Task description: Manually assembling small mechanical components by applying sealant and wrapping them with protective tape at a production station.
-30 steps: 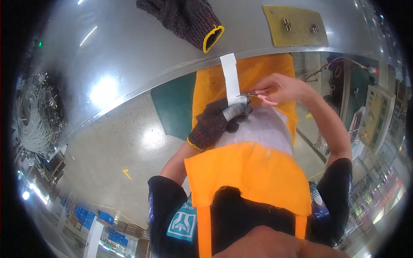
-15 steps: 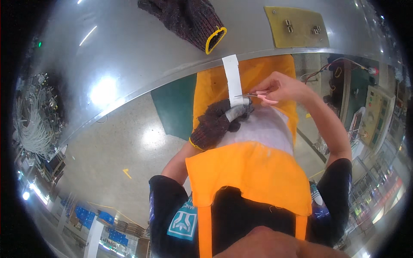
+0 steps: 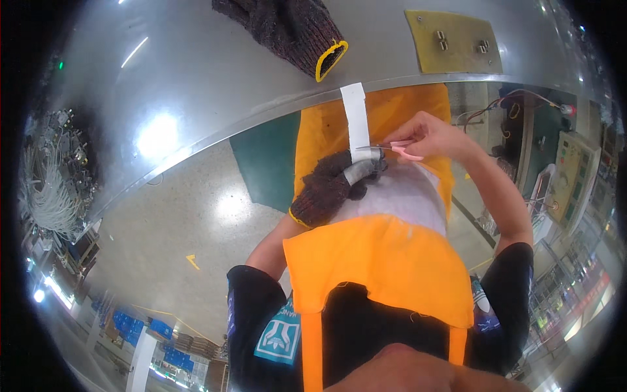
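My left hand point(image 3: 330, 185) wears a dark knitted glove with a yellow cuff, and pale tape point(image 3: 358, 171) covers parts of its fingers. Those fingers are curled at the lower end of a white tape strip point(image 3: 356, 121), which stretches away from me to the table edge. Bare, my right hand point(image 3: 428, 136) grips pink-handled scissors point(image 3: 408, 153). Their thin blades point left and lie across the strip, just above the gloved fingers. Whether the blades have cut into it cannot be made out.
Another dark glove point(image 3: 294, 29) with a yellow cuff lies on the metal table point(image 3: 196, 78). A yellowish plate with metal fittings point(image 3: 454, 42) rests farther right. Cables point(image 3: 496, 101) and a control panel point(image 3: 568, 173) stand at the right; bundled white wires point(image 3: 52, 196) are at the left.
The scissor handles look slightly closer together than before. Both hands stay in nearly the same place, and the whole view has shifted a little.
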### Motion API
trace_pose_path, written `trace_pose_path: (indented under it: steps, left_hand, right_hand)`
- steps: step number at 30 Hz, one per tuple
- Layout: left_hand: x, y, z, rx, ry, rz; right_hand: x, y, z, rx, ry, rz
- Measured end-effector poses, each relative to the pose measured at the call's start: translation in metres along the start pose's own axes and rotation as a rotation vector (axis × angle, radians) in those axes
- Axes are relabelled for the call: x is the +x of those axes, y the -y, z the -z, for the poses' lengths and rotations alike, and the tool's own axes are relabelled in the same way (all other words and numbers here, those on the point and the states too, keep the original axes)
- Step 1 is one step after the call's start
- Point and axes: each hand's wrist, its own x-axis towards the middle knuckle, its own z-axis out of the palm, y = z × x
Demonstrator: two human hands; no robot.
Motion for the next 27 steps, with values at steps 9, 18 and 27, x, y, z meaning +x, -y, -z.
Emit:
trace_pose_path:
  steps: [9,18,27]
  left_hand:
    - [-0.001,-0.004,-0.003,0.048,-0.064,0.060]
    - [-0.001,-0.002,0.001,0.042,-0.026,0.050]
    - [-0.003,-0.002,-0.002,0.001,-0.017,-0.062]
  right_hand:
    - [-0.003,0.000,-0.003,0.060,0.010,0.067]
    - [-0.005,0.006,-0.001,-0.003,0.016,0.035]
    - [0.007,-0.005,-0.004,0.039,0.064,0.137]
